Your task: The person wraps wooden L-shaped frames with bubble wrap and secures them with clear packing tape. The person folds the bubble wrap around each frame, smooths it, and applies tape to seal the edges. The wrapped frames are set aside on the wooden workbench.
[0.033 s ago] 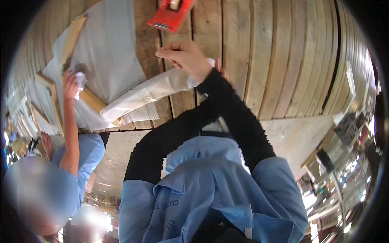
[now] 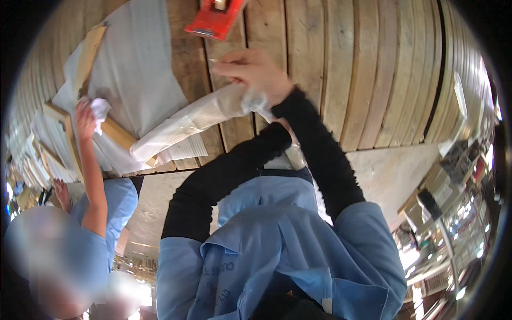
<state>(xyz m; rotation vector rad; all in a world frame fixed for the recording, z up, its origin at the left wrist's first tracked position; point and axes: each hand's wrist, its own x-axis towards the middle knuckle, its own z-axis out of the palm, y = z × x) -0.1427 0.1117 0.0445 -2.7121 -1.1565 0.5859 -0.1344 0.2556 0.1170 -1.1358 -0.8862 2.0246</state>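
In the head view, crossing the right arm (image 2: 320, 141) over the left arm (image 2: 240, 160) and closing the thumb and fingertips of the right hand (image 2: 256, 73) on a small pale sliver (image 2: 214, 61), too blurred for naming. Mostly hiding the left hand (image 2: 288, 128) behind the right arm, making its grip impossible to tell. Resting the long wrapped bundle (image 2: 192, 120) slantwise on the plank table (image 2: 346, 80), with the crumpled end just beneath the right hand, probably for easy reach. Having the red tool (image 2: 216, 20) lying farther off, seemingly clear of both arms.
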